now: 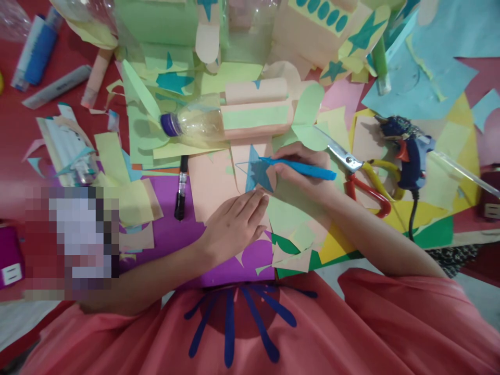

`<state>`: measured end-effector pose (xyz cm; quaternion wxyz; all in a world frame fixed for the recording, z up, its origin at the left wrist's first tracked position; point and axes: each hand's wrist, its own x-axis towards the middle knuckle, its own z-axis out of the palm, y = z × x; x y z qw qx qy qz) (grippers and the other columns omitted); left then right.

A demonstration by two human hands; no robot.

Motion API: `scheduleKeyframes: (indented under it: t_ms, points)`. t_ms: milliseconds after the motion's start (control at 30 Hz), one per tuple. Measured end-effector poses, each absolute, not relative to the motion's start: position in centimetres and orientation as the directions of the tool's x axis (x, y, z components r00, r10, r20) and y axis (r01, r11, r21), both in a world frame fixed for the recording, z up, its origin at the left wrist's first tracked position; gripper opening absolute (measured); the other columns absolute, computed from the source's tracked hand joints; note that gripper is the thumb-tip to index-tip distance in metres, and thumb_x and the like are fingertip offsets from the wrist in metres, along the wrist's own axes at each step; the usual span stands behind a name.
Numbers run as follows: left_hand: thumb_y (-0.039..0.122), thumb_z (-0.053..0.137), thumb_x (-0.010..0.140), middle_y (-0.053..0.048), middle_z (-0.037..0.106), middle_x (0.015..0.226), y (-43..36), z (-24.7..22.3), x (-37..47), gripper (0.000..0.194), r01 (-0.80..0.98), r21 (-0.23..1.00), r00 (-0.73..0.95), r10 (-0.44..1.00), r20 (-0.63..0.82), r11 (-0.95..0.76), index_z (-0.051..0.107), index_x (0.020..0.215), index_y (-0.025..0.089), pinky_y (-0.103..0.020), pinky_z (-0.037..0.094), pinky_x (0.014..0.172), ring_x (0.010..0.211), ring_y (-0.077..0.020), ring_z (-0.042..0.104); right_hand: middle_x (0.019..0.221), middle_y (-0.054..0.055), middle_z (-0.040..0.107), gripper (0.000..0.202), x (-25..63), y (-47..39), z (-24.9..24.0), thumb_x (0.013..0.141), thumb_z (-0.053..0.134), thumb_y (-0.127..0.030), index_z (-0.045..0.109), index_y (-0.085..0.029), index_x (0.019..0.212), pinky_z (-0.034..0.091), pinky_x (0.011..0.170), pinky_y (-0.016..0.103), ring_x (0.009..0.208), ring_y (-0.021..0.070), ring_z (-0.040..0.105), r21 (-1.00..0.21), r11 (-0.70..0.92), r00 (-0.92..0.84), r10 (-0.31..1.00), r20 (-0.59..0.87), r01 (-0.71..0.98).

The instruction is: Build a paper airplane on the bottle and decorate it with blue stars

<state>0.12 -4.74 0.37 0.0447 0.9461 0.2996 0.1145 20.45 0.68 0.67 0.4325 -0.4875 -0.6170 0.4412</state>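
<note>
My right hand [302, 166] is closed around a blue marker [312, 170], its tip on a star [258, 171] drawn on peach paper. Most of the star is coloured blue; its left point is still bare outline. Just below it, my left hand [238, 219] lies flat on the paper's lower edge with fingers stretched out. More peach paper [203, 182] spreads to the left under the star piece. Above the hands lies a plastic bottle [199, 124] with a purple cap, partly wrapped in peach and green paper.
Scissors [353, 164] with red and yellow handles lie right of my right hand, beside a dark blue glue gun [416, 161] with a cord. A black marker [181, 187] rests on purple paper [164, 208]. Several markers [42, 49] and paper scraps [292, 250] lie around.
</note>
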Motion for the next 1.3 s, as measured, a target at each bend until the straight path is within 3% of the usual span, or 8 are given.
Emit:
scheduleKeyframes:
  t_ms: [100,333,467,700,1300]
  points:
    - [0.027,0.046,0.097,-0.019,0.066,0.125,-4.8,0.4,0.1,0.039,0.555,0.157,0.794,0.576,0.195,-0.817,0.057,0.125,0.001,-0.035,0.053,0.093,0.114,-0.0251,0.063,0.079,0.000,0.070,0.001,19.5,1.3,0.9,0.079,0.066,-0.022,0.066,-0.022,0.080,0.057,0.069,0.025,0.073,0.0119,0.067,-0.968,0.181,-0.207,0.968,0.143,0.176]
    - [0.026,0.046,0.097,-0.017,0.065,0.128,-4.8,0.3,0.1,0.040,0.558,0.140,0.797,0.576,0.183,-0.818,0.056,0.128,0.003,-0.034,0.052,0.094,0.115,-0.0242,0.062,0.066,-0.001,0.063,0.018,17.7,3.6,0.3,0.083,0.064,-0.034,0.062,-0.021,0.071,0.052,0.056,0.025,0.059,0.0112,0.059,-0.985,0.136,-0.248,0.963,0.106,0.106]
    - [0.026,0.047,0.097,-0.018,0.063,0.131,-4.8,0.3,0.1,0.039,0.563,0.149,0.789,0.582,0.195,-0.813,0.056,0.128,0.003,-0.034,0.051,0.095,0.117,-0.0245,0.061,0.061,-0.001,0.061,0.023,17.5,3.8,0.1,0.083,0.064,-0.036,0.059,-0.021,0.067,0.048,0.054,0.025,0.058,0.0108,0.055,-0.983,0.097,-0.263,0.963,0.055,0.153]
    - [0.025,0.047,0.096,-0.017,0.064,0.129,-4.8,0.3,0.2,0.038,0.561,0.148,0.784,0.580,0.220,-0.814,0.056,0.126,0.003,-0.034,0.050,0.094,0.114,-0.0246,0.062,0.063,-0.001,0.061,0.020,17.5,3.7,0.2,0.084,0.059,-0.028,0.055,-0.020,0.065,0.051,0.061,0.026,0.061,0.0108,0.057,-0.991,0.049,-0.330,0.944,0.006,0.121]
    - [0.026,0.047,0.097,-0.017,0.067,0.125,-4.8,0.6,0.1,0.039,0.567,0.124,0.794,0.580,0.183,-0.815,0.056,0.128,0.004,-0.034,0.051,0.094,0.115,-0.0245,0.063,0.059,-0.002,0.056,0.020,17.4,3.7,0.0,0.081,0.057,-0.026,0.055,-0.020,0.062,0.046,0.056,0.025,0.058,0.0099,0.051,-0.975,0.090,-0.319,0.947,0.020,0.205]
